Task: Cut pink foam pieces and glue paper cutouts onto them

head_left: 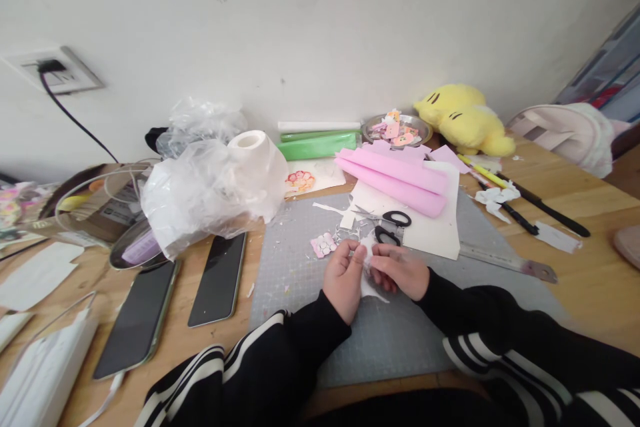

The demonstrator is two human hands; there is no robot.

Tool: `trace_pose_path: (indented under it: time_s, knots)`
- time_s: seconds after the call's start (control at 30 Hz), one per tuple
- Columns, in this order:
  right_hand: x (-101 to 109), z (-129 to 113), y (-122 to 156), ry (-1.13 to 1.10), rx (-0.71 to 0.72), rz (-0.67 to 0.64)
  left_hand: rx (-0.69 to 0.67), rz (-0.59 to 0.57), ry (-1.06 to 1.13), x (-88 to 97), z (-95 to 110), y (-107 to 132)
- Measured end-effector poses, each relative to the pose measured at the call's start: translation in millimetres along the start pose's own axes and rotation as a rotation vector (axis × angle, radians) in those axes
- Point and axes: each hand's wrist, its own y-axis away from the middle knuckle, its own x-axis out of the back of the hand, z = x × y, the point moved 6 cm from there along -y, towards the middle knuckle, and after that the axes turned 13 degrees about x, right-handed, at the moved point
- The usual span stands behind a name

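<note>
Over a grey cutting mat [295, 287], my left hand [345, 275] pinches a small torn-looking piece of white paper [371, 285] between thumb and fingers. From the other side my right hand [399, 268] closes its fingertips on the same piece. Part of the paper is hidden by my fingers. Just beyond my hands lie black-handled scissors [388, 225], their blades pointing left. Left of the scissors is a small pink-and-white patterned cutout [323, 245], with white paper scraps [349, 218] about it.
Behind the mat are pink crepe paper [395, 180] on a white sheet [435, 237] and a metal dish of cutouts [404, 137]. A steel ruler [505, 260] lies right. Two phones [219, 277], a tissue roll [253, 160] in plastic and a power strip [55, 367] occupy the left.
</note>
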Motion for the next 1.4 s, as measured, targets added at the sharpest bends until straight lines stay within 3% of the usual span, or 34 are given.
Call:
trace_pose_path:
  time_s: [0.37,0.67,1.1,1.4]
  knots:
    - [-1,4,3,-0.012,-0.002,0.013,0.029,-0.092,-0.002,-5.9,-3,2]
    - [-1,0,4,-0.04,0.021,0.001,0.01,0.009,0.006,0.7,-3,2]
    - [-5,1,5,-0.049,0.007,-0.031,-0.04,0.048,0.013,5.3,-4,1]
    - [-3,2,6,-0.013,0.02,0.027,-0.043,0.123,0.119,13.5,-1,-2]
